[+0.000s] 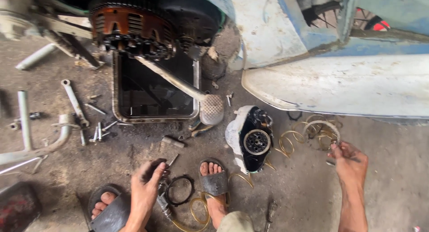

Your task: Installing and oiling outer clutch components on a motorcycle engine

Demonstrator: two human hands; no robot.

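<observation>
**Person: appearance, head view**

Both forearms bare; no sleeves, gloves, watch or rings visible. Left hand (146, 183) and right hand (350, 162) carry dark grease smudges on fingers and knuckles. Feet bare inside open-toed slide sandals, each with one broad dark grey strap: left sandal (109, 210), right sandal (215, 183). A patch of olive-khaki trouser fabric (235, 222) shows at the bottom edge.

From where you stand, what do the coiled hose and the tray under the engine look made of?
The coiled hose looks like translucent yellowish plastic: it bends in glossy loops. The tray seems thin sheet metal with a dull grey rim, holding dark liquid, probably oil.
</observation>
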